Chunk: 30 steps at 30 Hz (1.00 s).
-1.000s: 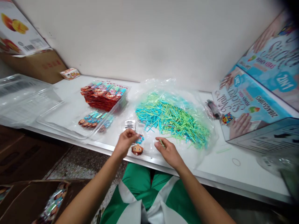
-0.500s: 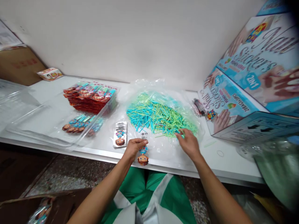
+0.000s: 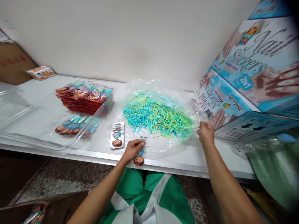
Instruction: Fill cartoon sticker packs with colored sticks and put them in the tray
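My left hand (image 3: 132,148) is closed on a small clear packet with a cartoon head (image 3: 139,157) at the front edge of the white table (image 3: 193,157). My right hand (image 3: 206,131) has its fingers pinched on the right edge of a clear plastic bag (image 3: 163,90). That bag is spread under a heap of blue and green sticks (image 3: 157,116). A second cartoon packet (image 3: 116,139) lies flat just left of my left hand.
A clear tray (image 3: 35,124) at left holds a red stack of packets (image 3: 85,98) and a short row of finished ones (image 3: 76,126). Nail sticker boxes (image 3: 247,74) stand at right. A small box (image 3: 40,72) sits by the wall.
My right hand left the stick heap and moved right to the bag's edge. The left hand kept hold of its packet. The view shifted rightward.
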Tool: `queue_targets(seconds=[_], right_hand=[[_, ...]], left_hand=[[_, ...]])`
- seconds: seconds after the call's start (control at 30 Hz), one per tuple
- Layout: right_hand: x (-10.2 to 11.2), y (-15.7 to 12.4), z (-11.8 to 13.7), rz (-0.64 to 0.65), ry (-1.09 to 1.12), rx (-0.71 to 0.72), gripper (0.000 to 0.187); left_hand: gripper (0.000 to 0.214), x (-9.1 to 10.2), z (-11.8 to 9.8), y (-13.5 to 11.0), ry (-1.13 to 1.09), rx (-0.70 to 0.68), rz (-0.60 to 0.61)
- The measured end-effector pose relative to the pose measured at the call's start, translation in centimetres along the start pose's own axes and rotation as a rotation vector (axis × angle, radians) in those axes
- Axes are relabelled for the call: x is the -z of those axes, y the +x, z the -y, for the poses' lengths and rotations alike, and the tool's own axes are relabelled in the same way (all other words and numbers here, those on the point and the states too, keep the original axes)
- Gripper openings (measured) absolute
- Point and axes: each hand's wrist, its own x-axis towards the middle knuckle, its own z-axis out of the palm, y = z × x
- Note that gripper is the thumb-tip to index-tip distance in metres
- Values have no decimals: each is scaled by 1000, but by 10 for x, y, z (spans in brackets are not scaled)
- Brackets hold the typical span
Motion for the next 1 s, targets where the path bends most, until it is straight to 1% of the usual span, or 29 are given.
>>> queue_targets(seconds=[0.07, 0.13, 0.2, 0.27, 0.33, 0.37, 0.4, 0.47, 0.5, 0.6, 0.7, 0.73, 0.8, 0.83, 0.87, 0.93, 0.97, 1.0], right_hand=[[-19, 5, 32, 2, 113, -9, 26], [-44, 5, 76, 33, 234, 14, 26], [-70, 2, 123, 112, 509, 64, 25], [-90, -5, 164, 218, 660, 152, 24], [-100, -12, 187, 288, 731, 214, 24], [-100, -14, 191, 296, 753, 212, 23], [-98, -16, 190, 284, 767, 195, 22], [-85, -15, 178, 234, 792, 124, 21], [-76, -13, 169, 194, 808, 94, 20], [-43, -2, 139, 132, 800, 63, 20], [-12, 6, 111, 102, 736, 35, 19], [-3, 7, 100, 98, 697, 7, 19], [13, 7, 76, 41, 570, -49, 16], [20, 6, 63, 30, 471, -108, 16], [26, 4, 49, 25, 428, -145, 16], [41, 1, 23, 62, 322, -231, 17], [48, -1, 13, 72, 286, -246, 18], [56, -4, 6, 79, 212, -219, 20]], left_hand=[[28, 2, 1, -1, 5, -27, 30], [28, 3, 2, -1, 6, -34, 42], [28, 3, 1, -1, 4, -31, 37], [28, 3, 1, -2, 1, -25, 17], [29, 2, 1, -2, 1, -22, -2], [29, 2, 1, -3, 2, -24, -9], [28, 2, 1, -4, 5, -30, -9], [28, 2, 1, -5, 14, -45, 2], [27, 2, 0, -5, 19, -52, 12], [27, 3, -2, -5, 26, -57, 32], [27, 3, -4, -5, 37, -54, 41], [27, 2, -4, -5, 45, -57, 47], [26, 1, -6, -6, 62, -65, 67], [26, 1, -7, -7, 67, -68, 82], [26, 1, -9, -9, 71, -75, 103], [24, 1, -14, -13, 92, -106, 164], [23, 0, -17, -16, 115, -131, 206], [22, 0, -21, -20, 146, -156, 252]])
